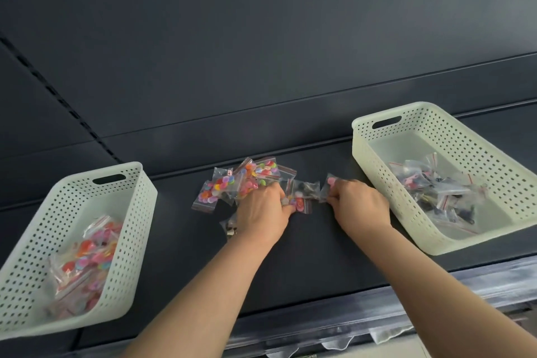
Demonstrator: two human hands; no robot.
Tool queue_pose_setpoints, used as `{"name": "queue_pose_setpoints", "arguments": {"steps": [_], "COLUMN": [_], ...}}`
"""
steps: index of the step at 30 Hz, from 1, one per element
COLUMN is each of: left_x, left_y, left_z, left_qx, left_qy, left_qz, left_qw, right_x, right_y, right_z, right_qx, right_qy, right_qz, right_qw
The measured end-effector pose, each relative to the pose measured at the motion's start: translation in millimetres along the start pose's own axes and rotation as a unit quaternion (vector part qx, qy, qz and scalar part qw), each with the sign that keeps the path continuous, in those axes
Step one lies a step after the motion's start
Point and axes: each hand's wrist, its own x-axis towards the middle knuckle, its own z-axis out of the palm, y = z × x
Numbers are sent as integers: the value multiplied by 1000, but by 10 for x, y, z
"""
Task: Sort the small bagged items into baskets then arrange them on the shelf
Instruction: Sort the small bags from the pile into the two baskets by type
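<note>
Our left hand point(261, 206) grips the bags point(229, 186); our right hand point(360, 203) pinches one, seemingly dark-filled, best lifted clear toward the three-o'clock basket point(361, 151).

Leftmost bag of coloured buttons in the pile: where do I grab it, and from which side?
Pinch the bag by its near-left corner, coming from the left. It lies flat at the edge of the pile; that corner sticks out free, while its right side seems overlapped by neighbours.

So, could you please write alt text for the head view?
On a dark shelf, a person's left hand grips part of a pile of small clear bags while the right hand pinches one bag. The white left basket holds colourful bags, the right basket darker ones.
</note>
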Motion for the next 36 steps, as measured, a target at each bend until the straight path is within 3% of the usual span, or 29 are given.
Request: {"name": "queue_pose_setpoints", "arguments": {"steps": [3, 6, 10, 16, 19, 22, 25, 29, 36], "left_x": [-26, -81, -222, -572, -803, -989, -1106, -1112, -792], "left_y": [-11, -86, -343, -1263, -1791, -2241, -2522, -2621, -2297], "left_z": [-63, -184, -443, -960, -1134, -1210, -1200, -1176, -1209], "left_qx": [-19, -85, -103, -66, -53, -46, -30, -56, -90], "left_qy": [-3, 56, 115, 240, 260, 230, 182, 182, 191], "left_qz": [-8, -7, -41, -169, -240, -283, -284, -245, -153], "left_qw": [1000, 995, 987, 954, 934, 930, 941, 951, 965], "right_x": [-59, -106, -123, -275, -352, -423, -432, -407, -396], "right_y": [2, -117, -527, -1501, -1998, -2451, -2850, -3115, -2697], "right_z": [-88, -209, -264, -244, -193, -128, 1, 199, 162], "right_qx": [8, 90, 194, 326, 337, 344, 333, 232, 211], "right_qy": [37, 84, 65, 16, 7, 1, -27, -82, 22], "right_qz": [3, -17, -81, -197, -259, -299, -320, -354, -286], "right_qw": [999, 992, 975, 924, 905, 890, 887, 902, 935]}}
